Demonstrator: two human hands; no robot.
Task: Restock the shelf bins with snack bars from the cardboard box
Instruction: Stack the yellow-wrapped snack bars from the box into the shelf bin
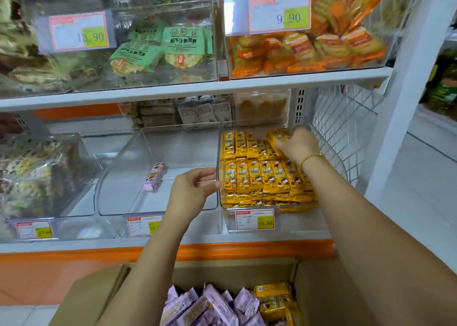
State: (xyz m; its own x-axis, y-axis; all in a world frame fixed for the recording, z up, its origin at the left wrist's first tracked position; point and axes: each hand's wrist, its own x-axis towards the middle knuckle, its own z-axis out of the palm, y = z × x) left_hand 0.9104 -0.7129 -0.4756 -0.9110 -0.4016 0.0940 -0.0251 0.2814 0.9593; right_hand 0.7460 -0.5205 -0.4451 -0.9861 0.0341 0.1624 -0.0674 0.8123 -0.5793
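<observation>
Lying alone in the clear middle bin (116, 197) is one purple bar (154, 177). The left hand (190, 192) pinches that bin's right wall, fingers curled over it. In the right bin (333, 157), packed with yellow bars (259, 177), the right hand (296, 145) grips several at the far row. Light, slick, crinkly wrappers likely slide; clasp a stack across its sides. More wait in the near cardboard box (321, 301).

Both forearms (153, 259) bare; a thin gold-coloured bracelet (310, 158), possibly beaded, round the right wrist.
</observation>
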